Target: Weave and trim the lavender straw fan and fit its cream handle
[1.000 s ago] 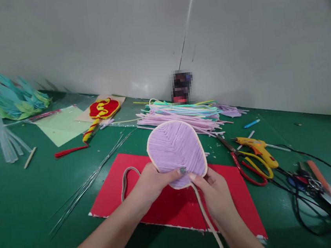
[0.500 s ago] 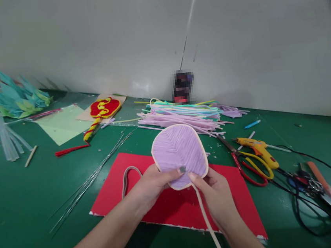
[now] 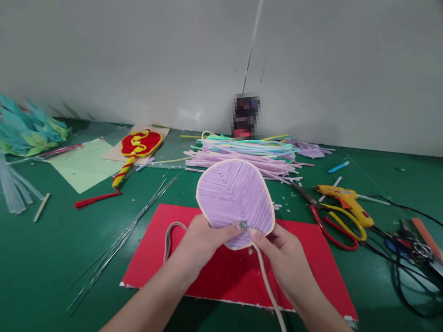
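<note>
A round lilac fan face [image 3: 233,196] of ribbed pipe cleaners, edged with a cream cord, is held upright above a red sheet [image 3: 232,270]. My left hand [image 3: 201,242] grips its lower left edge, thumb pressed on the front. My right hand [image 3: 284,259] pinches the lower right edge where the cream cord [image 3: 271,298] hangs down toward me. Another loop of the cord [image 3: 169,237] lies on the red sheet to the left.
On the green table: a heap of lilac and coloured pipe cleaners [image 3: 244,153], a yellow glue gun [image 3: 346,203], red-handled scissors [image 3: 330,223], black cables [image 3: 410,273], thin wires [image 3: 122,240], a red and yellow fan [image 3: 138,145], glue sticks [image 3: 9,183], teal pieces [image 3: 23,131]. A grey wall stands behind.
Both hands have turned and shifted the lilac fan face slightly left and up; the hanging cord swung a little left with it.
</note>
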`<control>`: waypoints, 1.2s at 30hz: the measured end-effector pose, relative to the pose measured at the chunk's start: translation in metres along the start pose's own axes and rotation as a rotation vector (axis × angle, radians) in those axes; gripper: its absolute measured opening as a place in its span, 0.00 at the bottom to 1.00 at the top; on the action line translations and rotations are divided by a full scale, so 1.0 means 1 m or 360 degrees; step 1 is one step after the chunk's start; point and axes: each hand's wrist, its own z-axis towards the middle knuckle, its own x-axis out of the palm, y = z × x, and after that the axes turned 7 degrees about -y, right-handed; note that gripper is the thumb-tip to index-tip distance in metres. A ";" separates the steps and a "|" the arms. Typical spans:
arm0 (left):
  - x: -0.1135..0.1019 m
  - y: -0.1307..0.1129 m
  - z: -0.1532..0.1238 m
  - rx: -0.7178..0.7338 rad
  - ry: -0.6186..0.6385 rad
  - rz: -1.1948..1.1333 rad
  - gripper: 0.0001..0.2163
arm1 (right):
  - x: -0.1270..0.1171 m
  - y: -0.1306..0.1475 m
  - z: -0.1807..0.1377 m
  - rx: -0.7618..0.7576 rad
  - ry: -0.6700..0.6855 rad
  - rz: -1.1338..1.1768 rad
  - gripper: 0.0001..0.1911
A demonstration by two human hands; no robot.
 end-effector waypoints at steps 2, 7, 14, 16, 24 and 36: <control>0.001 -0.001 0.001 -0.0011 -0.0053 0.0007 0.19 | -0.001 0.002 0.001 0.0007 0.0046 -0.0022 0.14; 0.001 -0.007 0.003 0.0068 -0.0285 -0.0026 0.18 | -0.003 0.013 -0.002 0.0171 0.0219 -0.0177 0.15; -0.004 -0.006 0.006 0.0195 -0.0369 -0.0190 0.20 | -0.002 0.010 -0.007 0.0179 0.0204 -0.0393 0.14; -0.002 -0.004 0.006 0.0203 -0.0366 -0.0244 0.19 | -0.002 0.009 -0.008 0.0157 0.0168 -0.0466 0.15; 0.003 -0.001 0.005 0.0301 -0.0407 -0.0386 0.19 | 0.004 0.011 -0.018 0.0089 0.0061 -0.0503 0.14; -0.005 -0.004 0.007 0.0400 -0.0472 -0.0305 0.21 | -0.005 0.018 -0.009 0.0416 0.0245 -0.0272 0.16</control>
